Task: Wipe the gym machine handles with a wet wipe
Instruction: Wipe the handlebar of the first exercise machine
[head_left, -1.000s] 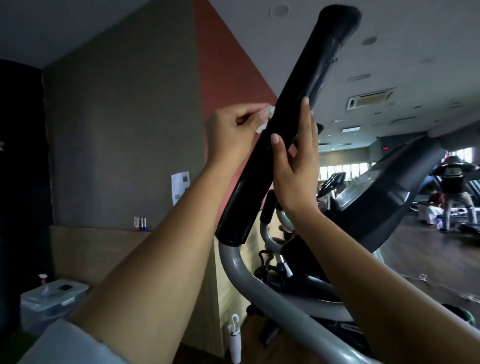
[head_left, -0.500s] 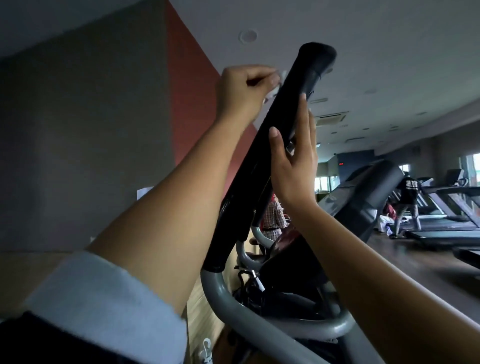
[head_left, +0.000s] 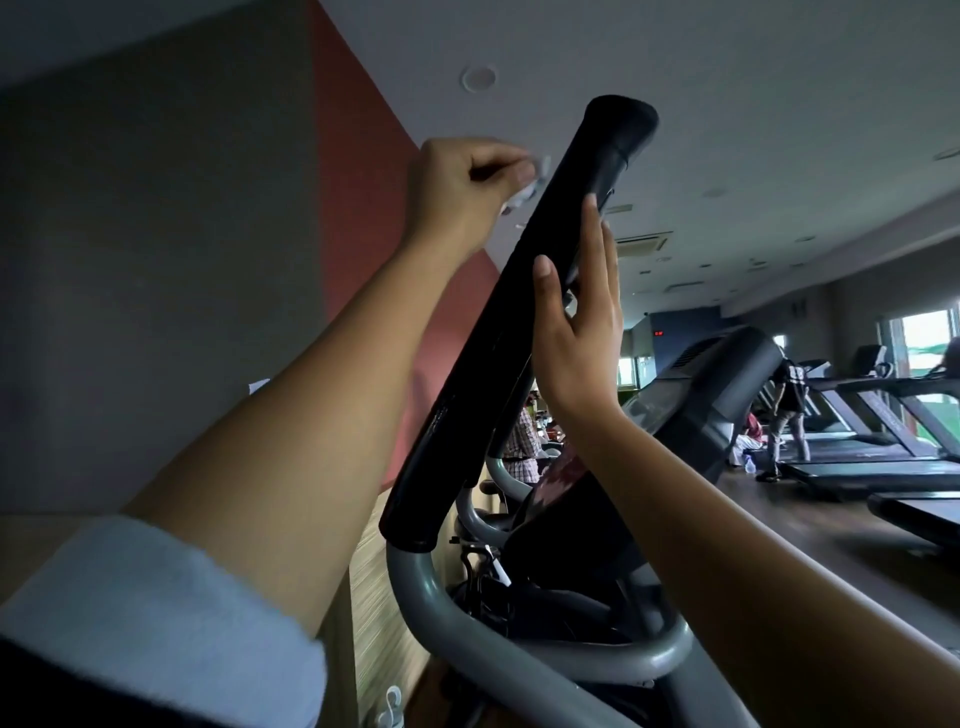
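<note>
A long black padded handle (head_left: 498, 332) slants up to the right from a grey metal arm (head_left: 457, 623) of the gym machine. My left hand (head_left: 457, 187) is closed on a small white wet wipe (head_left: 169, 179) and presses it against the handle's left side, a little below the top end. My right hand (head_left: 576, 332) rests flat against the handle's right side at mid-height, thumb on the front and fingers stretched up along it.
The machine's dark console (head_left: 701, 400) sits behind my right forearm. A row of treadmills (head_left: 872, 415) fills the right side, with a person (head_left: 784, 410) standing there. Another person (head_left: 522, 441) shows behind the handle. A grey and red wall (head_left: 208, 260) is close on the left.
My left hand has slid the wipe up the handle from mid-height toward the top end. My right hand has stayed on the handle. The view has tilted upward.
</note>
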